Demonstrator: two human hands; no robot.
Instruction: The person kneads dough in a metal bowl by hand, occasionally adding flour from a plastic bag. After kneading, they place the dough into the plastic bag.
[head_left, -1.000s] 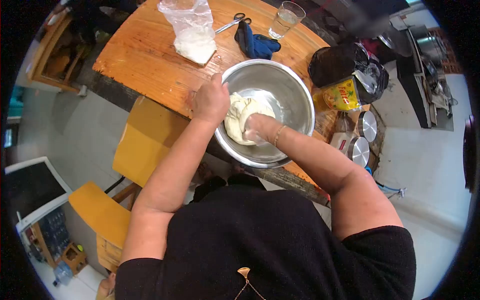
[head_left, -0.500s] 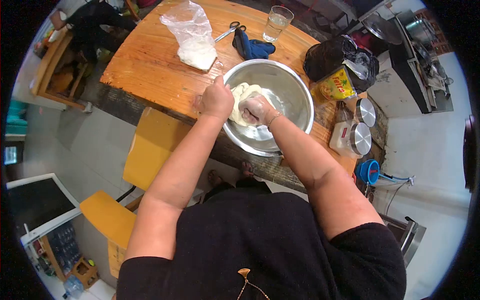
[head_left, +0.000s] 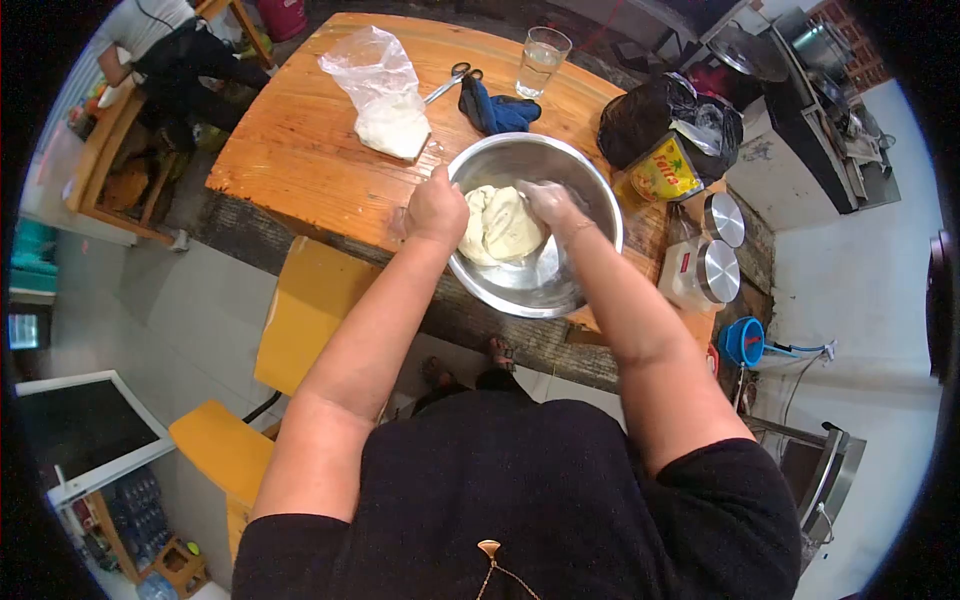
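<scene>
A pale, folded lump of dough (head_left: 503,226) lies in the left half of a large steel mixing bowl (head_left: 590,280). My left hand (head_left: 437,210) is closed on the bowl's left rim, its thumb on top. Inside the bowl, my right hand (head_left: 550,205), whitened with flour or dough, is at the upper right edge of the dough. Motion smears its fingers, so their grip does not show clearly.
On the wooden table (head_left: 290,130) are a plastic bag of white powder (head_left: 390,125), scissors (head_left: 447,84), a dark blue cloth (head_left: 497,108), a water glass (head_left: 541,65), a yellow pouch (head_left: 665,172), a black bag (head_left: 640,125) and lidded jars (head_left: 700,272). Another person (head_left: 185,60) is at far left.
My right hand has lifted from pressing into the dough and shifted to its right edge, uncovering more of the lump. My left hand stays on the rim. The view has shifted slightly.
</scene>
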